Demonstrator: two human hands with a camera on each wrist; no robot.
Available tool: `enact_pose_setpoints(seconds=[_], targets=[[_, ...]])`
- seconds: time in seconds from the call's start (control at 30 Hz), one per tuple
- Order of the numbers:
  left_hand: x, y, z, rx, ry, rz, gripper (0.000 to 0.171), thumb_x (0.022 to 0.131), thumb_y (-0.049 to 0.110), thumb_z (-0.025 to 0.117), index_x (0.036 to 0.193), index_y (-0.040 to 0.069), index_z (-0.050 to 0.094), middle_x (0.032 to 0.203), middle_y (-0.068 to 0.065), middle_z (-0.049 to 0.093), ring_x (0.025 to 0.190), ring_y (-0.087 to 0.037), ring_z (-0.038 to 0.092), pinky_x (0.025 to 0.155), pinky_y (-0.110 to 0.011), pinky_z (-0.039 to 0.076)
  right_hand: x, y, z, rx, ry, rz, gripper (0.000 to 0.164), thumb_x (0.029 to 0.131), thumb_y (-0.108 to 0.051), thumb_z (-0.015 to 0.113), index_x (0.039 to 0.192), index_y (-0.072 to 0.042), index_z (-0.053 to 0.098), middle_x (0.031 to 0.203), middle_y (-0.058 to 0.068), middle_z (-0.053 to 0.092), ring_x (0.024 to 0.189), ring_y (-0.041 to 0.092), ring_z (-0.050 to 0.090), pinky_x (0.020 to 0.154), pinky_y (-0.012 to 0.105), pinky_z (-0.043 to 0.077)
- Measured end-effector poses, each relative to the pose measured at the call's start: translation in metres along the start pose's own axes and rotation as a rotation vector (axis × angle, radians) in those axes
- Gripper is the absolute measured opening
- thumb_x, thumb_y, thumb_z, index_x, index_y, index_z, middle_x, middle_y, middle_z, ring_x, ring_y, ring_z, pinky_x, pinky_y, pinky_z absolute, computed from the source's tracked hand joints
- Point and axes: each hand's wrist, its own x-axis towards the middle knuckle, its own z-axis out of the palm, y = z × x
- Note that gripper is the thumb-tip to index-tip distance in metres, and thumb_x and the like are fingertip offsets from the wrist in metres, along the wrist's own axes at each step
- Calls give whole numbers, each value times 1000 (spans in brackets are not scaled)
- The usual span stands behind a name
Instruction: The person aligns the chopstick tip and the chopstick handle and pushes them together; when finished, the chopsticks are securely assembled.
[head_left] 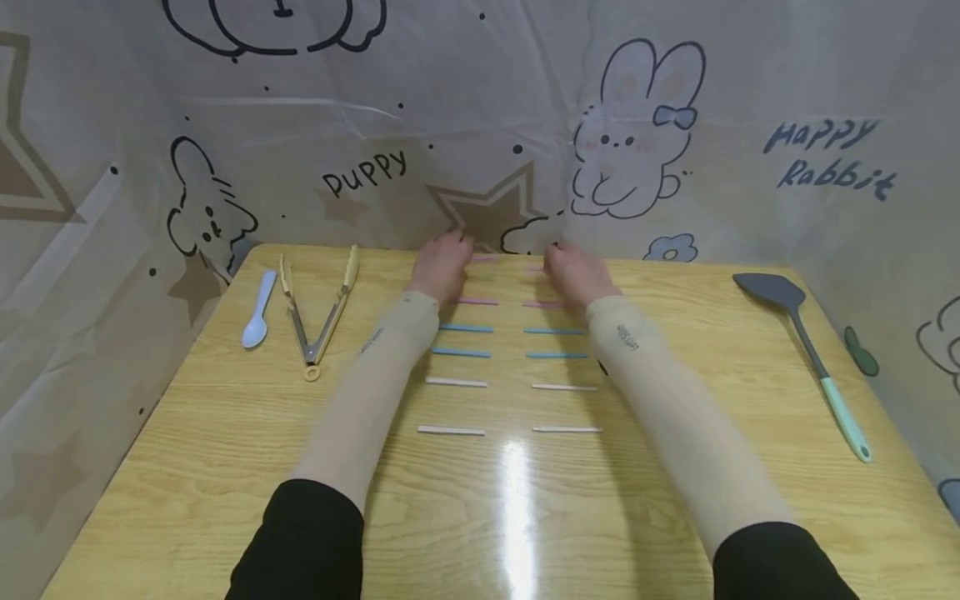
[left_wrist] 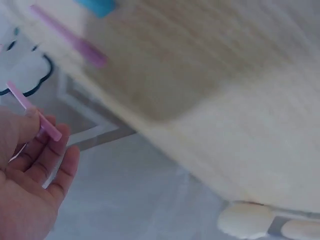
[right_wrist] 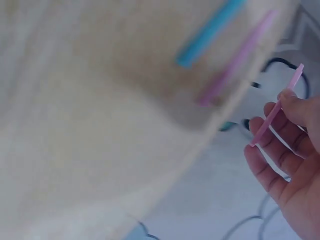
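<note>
At the far edge of the table, my left hand (head_left: 441, 267) pinches a thin pink stick (left_wrist: 50, 129) between thumb and fingers, as the left wrist view shows. My right hand (head_left: 577, 273) likewise pinches a pink stick (right_wrist: 272, 115), its other fingers loosely bent. Below the hands, short sticks lie crosswise in two columns. The left column has a pink stick (head_left: 477, 302), blue sticks (head_left: 461, 353) and white sticks (head_left: 452, 431). The right column matches it with a pink stick (head_left: 542, 305), blue sticks (head_left: 557, 356) and white sticks (head_left: 566, 430).
On the left of the wooden table (head_left: 480, 517) lie a pale blue spoon (head_left: 257, 321) and spread tongs (head_left: 318, 337). A grey spatula (head_left: 810, 346) with a mint handle lies at the right. A printed cloth (head_left: 480, 108) hangs behind the far edge.
</note>
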Motion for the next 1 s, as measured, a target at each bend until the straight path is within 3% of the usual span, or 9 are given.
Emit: enact_pose_setpoints(seconds=[0.2, 0.37, 0.77, 1.0], targets=[[-11, 1, -28, -53, 48, 81, 43, 79, -16, 63, 117, 1, 59, 115, -13, 57, 104, -27, 56, 90, -38, 49, -9, -9, -33, 68, 86, -104, 6, 99, -4, 59, 105, -5, 59, 99, 10, 60, 90, 27, 59, 77, 39, 52], [-21, 4, -46, -34, 100, 140, 25, 90, -10, 61, 111, 2, 60, 107, -11, 57, 101, -27, 55, 89, -36, 49, -27, -18, -57, 81, 193, -183, 7, 101, -9, 56, 105, -5, 60, 98, 8, 62, 84, 26, 61, 73, 39, 52], [-58, 18, -59, -149, 338, 382, 9, 100, 2, 55, 105, -2, 61, 100, -11, 58, 96, -26, 56, 86, -33, 49, -75, -32, -80, 92, 379, -313, 5, 98, -11, 63, 100, -6, 63, 92, 4, 62, 80, 23, 60, 65, 37, 50], [-76, 30, -64, -200, 444, 455, 8, 99, -1, 55, 103, -5, 61, 99, -13, 59, 96, -27, 57, 86, -33, 51, -93, -33, -85, 75, 458, -346, 5, 97, -12, 64, 96, -8, 62, 88, 2, 60, 70, 20, 55, 54, 34, 45]])
